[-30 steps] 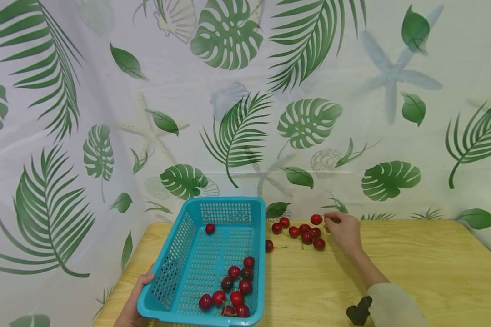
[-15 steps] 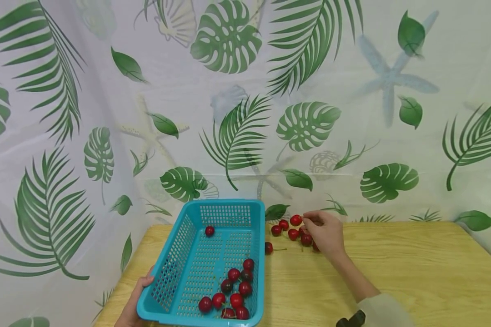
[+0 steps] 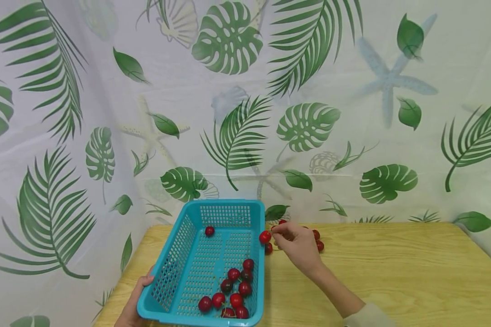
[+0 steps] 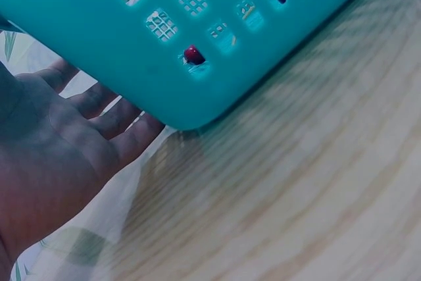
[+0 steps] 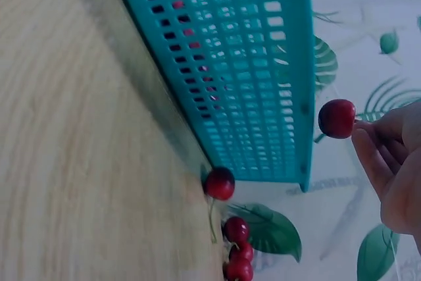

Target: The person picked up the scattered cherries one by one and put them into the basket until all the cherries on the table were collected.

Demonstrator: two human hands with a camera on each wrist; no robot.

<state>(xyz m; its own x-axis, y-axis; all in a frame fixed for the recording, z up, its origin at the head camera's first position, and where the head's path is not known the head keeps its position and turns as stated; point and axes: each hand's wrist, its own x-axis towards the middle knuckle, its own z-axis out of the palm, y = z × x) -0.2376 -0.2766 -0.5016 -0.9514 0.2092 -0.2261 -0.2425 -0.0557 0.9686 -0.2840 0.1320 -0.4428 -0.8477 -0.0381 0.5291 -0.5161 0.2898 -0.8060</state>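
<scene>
A blue plastic basket (image 3: 221, 254) stands at the table's left with several red cherries in it, most toward its near right corner and one cherry (image 3: 210, 231) near the far left. My left hand (image 3: 136, 299) holds the basket's left side; in the left wrist view its fingers (image 4: 125, 126) reach behind the basket wall. By its stem, my right hand (image 3: 298, 247) pinches a cherry (image 3: 265, 237) at the basket's right rim. The right wrist view shows this cherry (image 5: 337, 118) beside the rim, off the table.
Right of the basket several loose cherries lie on the wooden table (image 3: 393, 272), partly hidden by my right hand. One of them, a dark cherry (image 5: 220, 183), lies close to the basket wall. A leaf-printed sheet (image 3: 343, 91) rises behind the table and on the left.
My right hand has carried the cherry leftward from the loose group to the basket's right rim. The left hand and basket have stayed in place.
</scene>
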